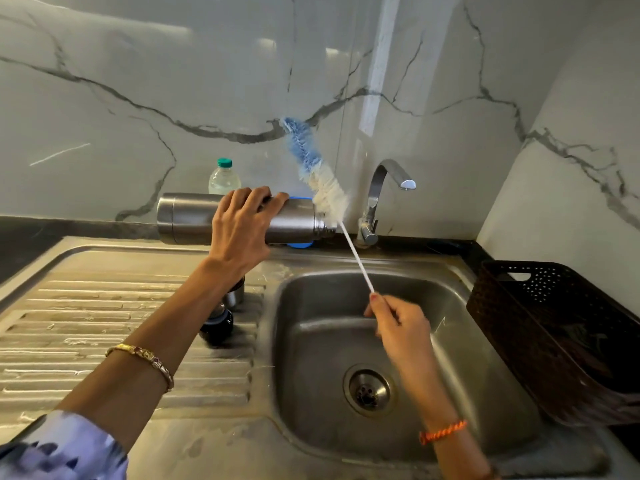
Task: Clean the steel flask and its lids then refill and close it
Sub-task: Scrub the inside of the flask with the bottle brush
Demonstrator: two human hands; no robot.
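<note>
My left hand [242, 226] grips the steel flask [188, 218], held sideways above the back of the sink with its open neck pointing right. My right hand [398, 320] pinches the thin white handle of a long bottle brush [313, 168]. The brush's blue and white bristles stand outside the flask, slanting up from just beside its mouth. Two flask lids lie on the draining board under my left forearm: a steel one [234, 295] and a dark one [218, 325].
The steel sink bowl [311, 341] lies below my right hand, its drain [369, 389] in the middle. A tap [377, 199] stands behind it, not running. A dark perforated basket [540, 323] sits at the right. A small plastic bottle [224, 178] stands by the wall.
</note>
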